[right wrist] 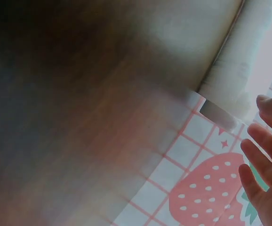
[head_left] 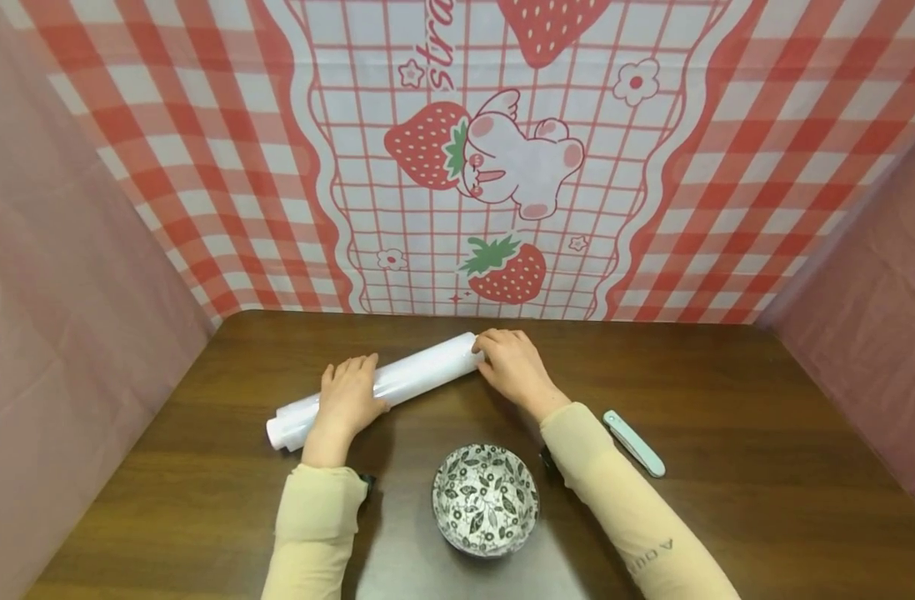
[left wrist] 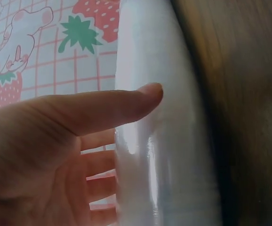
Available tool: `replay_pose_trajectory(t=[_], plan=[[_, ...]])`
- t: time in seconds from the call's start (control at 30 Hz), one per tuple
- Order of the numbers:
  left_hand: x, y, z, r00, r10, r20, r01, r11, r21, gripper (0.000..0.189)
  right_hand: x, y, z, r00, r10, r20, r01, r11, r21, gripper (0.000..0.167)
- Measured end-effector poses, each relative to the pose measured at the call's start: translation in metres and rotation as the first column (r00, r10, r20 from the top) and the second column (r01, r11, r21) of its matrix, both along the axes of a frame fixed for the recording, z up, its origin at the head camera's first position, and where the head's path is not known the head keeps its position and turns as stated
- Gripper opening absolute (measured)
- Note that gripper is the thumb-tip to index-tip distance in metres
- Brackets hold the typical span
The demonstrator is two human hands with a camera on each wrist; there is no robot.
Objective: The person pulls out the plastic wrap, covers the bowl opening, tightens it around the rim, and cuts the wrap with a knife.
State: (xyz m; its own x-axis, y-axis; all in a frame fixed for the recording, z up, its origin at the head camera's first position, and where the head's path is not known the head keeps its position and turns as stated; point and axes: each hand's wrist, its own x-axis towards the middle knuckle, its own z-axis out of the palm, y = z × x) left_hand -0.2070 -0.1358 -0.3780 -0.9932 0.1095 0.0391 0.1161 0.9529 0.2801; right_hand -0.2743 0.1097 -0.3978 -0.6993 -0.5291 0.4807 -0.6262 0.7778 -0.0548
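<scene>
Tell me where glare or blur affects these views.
Head: mostly clear, pale sheen on the table near the bowl; left wrist: bright streaks on the roll, table grain soft; right wrist: roll washed out along one side, table badly blurred.

Roll point(head_left: 423, 371): plain white
Bowl point(head_left: 486, 500): white with black leaves and flowers
Folding tool point(head_left: 634, 444): pale mint
Worktop point(head_left: 742, 408): brown wood grain
Backdrop point(head_left: 240, 158): red-and-white checks, strawberry print
Side curtains point(head_left: 75, 292): dusty pink
Sleeves point(head_left: 315, 525): pale yellow

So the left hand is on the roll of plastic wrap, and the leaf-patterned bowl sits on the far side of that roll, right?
No: the head view shows the leaf-patterned bowl on the near side of the roll of plastic wrap. The left hand is on the roll, yes.
</scene>
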Motion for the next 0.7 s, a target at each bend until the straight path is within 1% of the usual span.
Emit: replay_pose_trajectory(t=[0.13,0.27,0.37,0.53,0.7], plan=[[-0.0008,-0.0007,-0.0013,1.0,-0.004,0.006,0.004,1.0,-0.016,0.072,-0.0014,-0.0014,-0.0009,1.0,0.011,0.002,-0.011,1.0,0.004,0.015],[-0.0013,0.0005,-0.0027,1.0,-0.009,-0.024,0.008,0.999,-0.045,0.061,-0.0007,-0.0019,-0.0008,1.0,0.009,-0.025,-0.009,1.0,0.01,0.018],[-0.0013,0.0017,-0.0029,0.999,-0.007,-0.042,0.005,0.999,-0.049,0.055,0.0001,-0.0025,-0.0005,0.999,0.002,-0.034,-0.001,1.0,0.018,0.021],[-0.0011,0.0028,-0.0026,0.998,-0.005,-0.056,0.002,0.999,-0.047,0.055,0.0028,-0.0044,0.0008,0.999,-0.016,-0.033,0.017,0.999,0.04,0.021],[-0.0012,0.0028,-0.0015,0.999,-0.015,-0.052,0.012,0.998,-0.059,0.054,0.0061,-0.0075,0.0039,0.999,-0.044,-0.023,0.046,0.996,0.078,0.017]])
